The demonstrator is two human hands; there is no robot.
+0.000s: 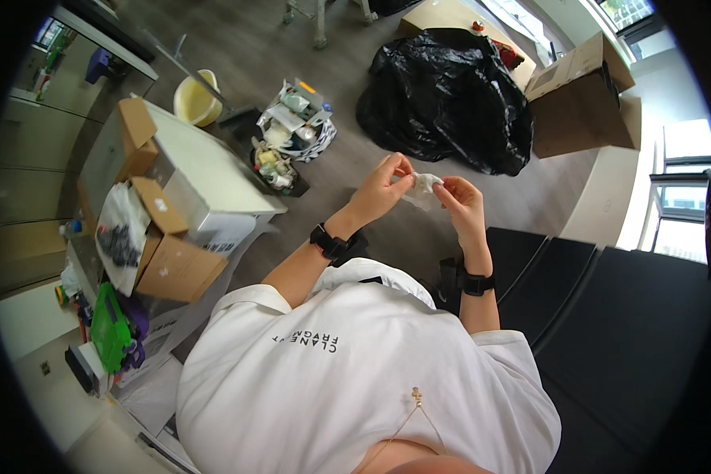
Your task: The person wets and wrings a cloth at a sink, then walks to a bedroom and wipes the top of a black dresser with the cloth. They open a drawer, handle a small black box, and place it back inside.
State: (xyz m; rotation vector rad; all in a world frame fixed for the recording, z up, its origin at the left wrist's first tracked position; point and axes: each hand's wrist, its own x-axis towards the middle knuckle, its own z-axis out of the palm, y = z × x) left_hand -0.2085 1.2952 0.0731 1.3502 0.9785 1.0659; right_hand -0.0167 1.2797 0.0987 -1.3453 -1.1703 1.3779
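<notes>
A small, crumpled, thin white piece, perhaps plastic film or tissue (422, 188), is stretched between my two hands. Fingertips and thumb of my left hand (384, 188) pinch its left end. My right hand (463, 204) grips the other end between thumb and fingers. Both wrists wear black straps with a small device. The piece hangs above the grey floor, just in front of a large black plastic bag (444, 101).
Ahead to the left stand a filled waste bin (299, 127), a dustpan with rubbish (275, 172) and a yellow bucket (198, 99). A white cabinet (213, 160) and open cardboard box (181, 266) are left. Black seats (616, 308) flank my right; another carton (586, 106) stands beyond.
</notes>
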